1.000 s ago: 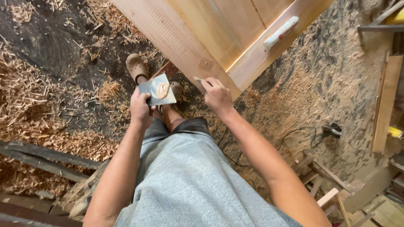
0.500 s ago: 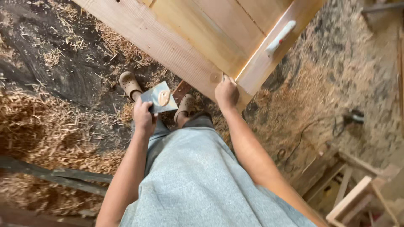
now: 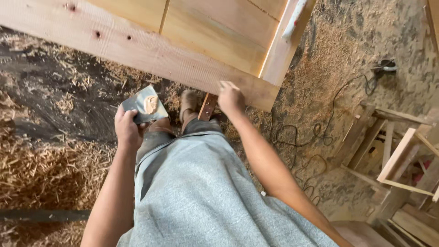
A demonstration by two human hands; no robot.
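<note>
My left hand (image 3: 128, 129) holds a flat metal scraper blade (image 3: 144, 105) with a dab of tan wood filler on it, just below the near edge of a large wooden panel (image 3: 151, 50). My right hand (image 3: 230, 98) presses its fingertips against the panel's front edge near the corner; whether it holds anything small I cannot tell. My grey garment and legs fill the lower middle, and one shoe (image 3: 188, 100) shows beneath the panel.
Wood shavings (image 3: 50, 169) cover the dirt floor on the left. A black cable (image 3: 320, 132) runs across the floor on the right to a tool (image 3: 386, 66). Wooden frames and offcuts (image 3: 398, 155) are stacked at the lower right. A white handle (image 3: 295, 18) lies on the panel.
The view has moved closer to the panel. My right hand went from hovering in front of the panel to touching its front edge. My left hand kept the scraper and shifted left.
</note>
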